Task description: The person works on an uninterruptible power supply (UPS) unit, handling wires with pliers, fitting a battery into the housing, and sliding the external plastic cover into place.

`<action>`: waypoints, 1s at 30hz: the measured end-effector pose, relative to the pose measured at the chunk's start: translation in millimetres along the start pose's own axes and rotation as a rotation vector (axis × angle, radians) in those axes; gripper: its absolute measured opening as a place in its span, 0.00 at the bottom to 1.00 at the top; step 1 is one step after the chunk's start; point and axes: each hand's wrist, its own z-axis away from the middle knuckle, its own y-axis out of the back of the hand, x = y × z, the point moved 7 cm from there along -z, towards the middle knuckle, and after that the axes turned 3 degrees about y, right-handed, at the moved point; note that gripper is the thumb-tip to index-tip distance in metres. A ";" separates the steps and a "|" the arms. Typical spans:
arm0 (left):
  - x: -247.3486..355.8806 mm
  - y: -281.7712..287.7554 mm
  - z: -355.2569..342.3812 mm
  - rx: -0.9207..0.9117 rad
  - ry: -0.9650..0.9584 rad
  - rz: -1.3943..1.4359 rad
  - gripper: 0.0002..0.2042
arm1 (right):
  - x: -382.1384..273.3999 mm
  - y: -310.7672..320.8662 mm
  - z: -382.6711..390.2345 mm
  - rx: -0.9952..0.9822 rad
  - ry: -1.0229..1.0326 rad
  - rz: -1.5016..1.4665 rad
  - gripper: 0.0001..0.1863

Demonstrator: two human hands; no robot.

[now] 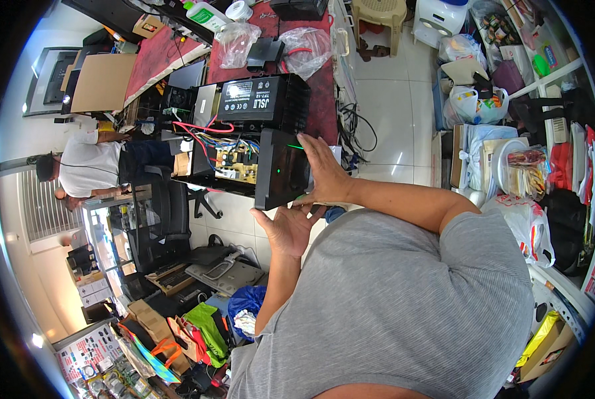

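A black UPS unit (pixel 207 179) with its casing open stands at the near edge of the red-topped table. Inside it show a circuit board (pixel 236 165), red, blue and yellow wires (pixel 201 130), and a black boxy battery (pixel 247 95) with white print. Its black front panel (pixel 275 176), lit by small green lights, faces me. My right hand (pixel 327 169) spans the panel's right side, fingertips near the upper corner and thumb lower down. Below, my left hand (pixel 289 231) holds the panel's lower edge, thumb and fingers spread along it.
Plastic bags (pixel 307 46), a green-and-white bottle (pixel 205 16) and a cardboard sheet (pixel 102 82) lie beyond. Black cables (pixel 357 130) hang by the table's right side. Crowded shelves (pixel 544 93) line the right. An office chair (pixel 171 206) and a person (pixel 91 163) are at left.
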 end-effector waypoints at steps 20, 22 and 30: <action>-0.2 5.2 -1.2 -0.009 0.006 -0.001 0.70 | 0.5 -0.4 0.2 0.015 0.009 0.031 0.78; -0.8 7.2 -1.4 -0.020 -0.002 0.005 0.68 | -0.3 -0.4 0.6 0.013 0.014 0.038 0.77; -1.1 9.3 -2.8 -0.051 -0.011 -0.008 0.68 | -1.3 1.1 -0.1 0.018 0.022 0.039 0.77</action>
